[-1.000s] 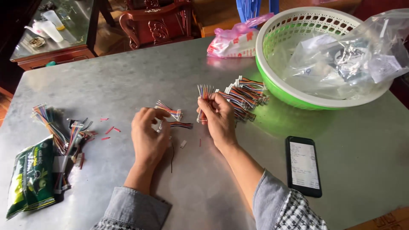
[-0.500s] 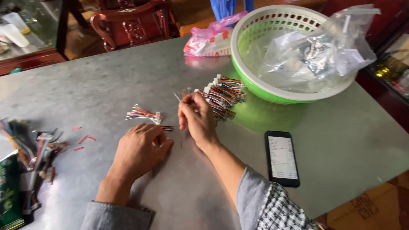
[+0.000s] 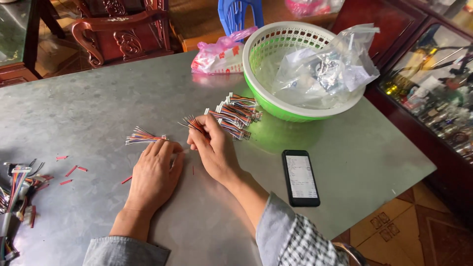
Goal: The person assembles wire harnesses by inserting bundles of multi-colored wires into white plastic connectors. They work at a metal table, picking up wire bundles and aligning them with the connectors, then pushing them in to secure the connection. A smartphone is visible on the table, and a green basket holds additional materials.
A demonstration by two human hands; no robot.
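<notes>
Grey metal table (image 3: pixel 88 98), carved dark wooden chair (image 3: pixel 118 29) behind, glass cabinet (image 3: pixel 433 88) right, orange tiled floor (image 3: pixel 409 231), blue plastic chair (image 3: pixel 239 15).

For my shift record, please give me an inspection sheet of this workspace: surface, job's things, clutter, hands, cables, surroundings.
Surface: grey metal table, scuffed, in use.
Job's things: small wire bundle pinched in the right hand; another bundle lying just beyond the left hand; pile of harnesses beside the green basket.
Clutter: red offcuts; phone; clear bags in the basket; pink bag.
Hands: left flat on the table, holding nothing; right closed on its bundle.
Cables: tangled wires at the left edge.
Surroundings: carved wooden chair, blue plastic chair, glass cabinet, tiled floor.
</notes>
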